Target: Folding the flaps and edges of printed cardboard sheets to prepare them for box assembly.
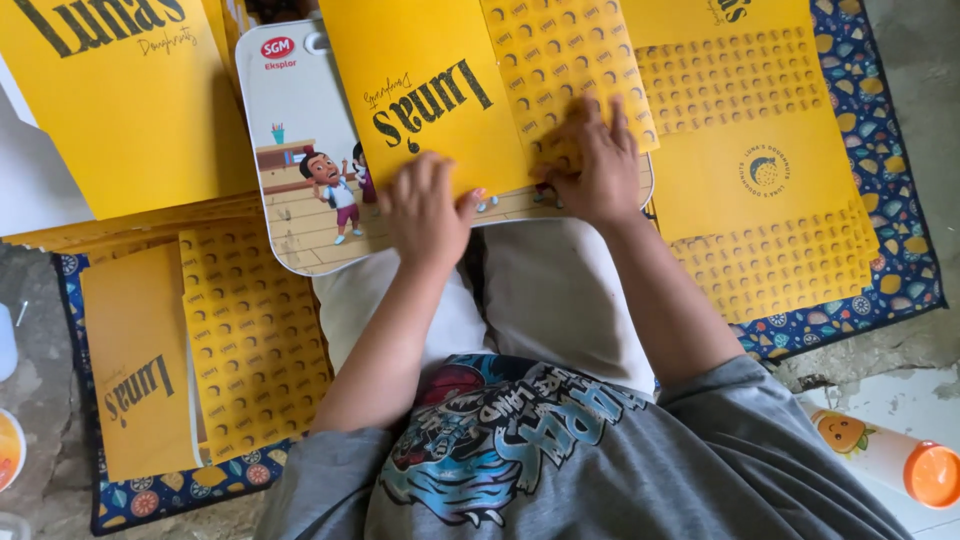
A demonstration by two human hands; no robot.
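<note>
A yellow printed card sheet (440,90) lies across a white lap tray (290,120) with a cartoon picture, resting on my knees. My left hand (425,212) is curled over the sheet's near edge, fingers bent and slightly blurred. My right hand (592,165) rests flat on the sheet's dotted patterned part, fingers spread. The two hands are about a hand's width apart. Both forearms come up from my grey printed shirt at the bottom of the view.
Stacks of similar yellow sheets lie at the upper left (130,110), lower left (250,340) and right (760,170), on a blue patterned mat (900,200). A white bottle with an orange cap (890,458) lies at the bottom right on the concrete floor.
</note>
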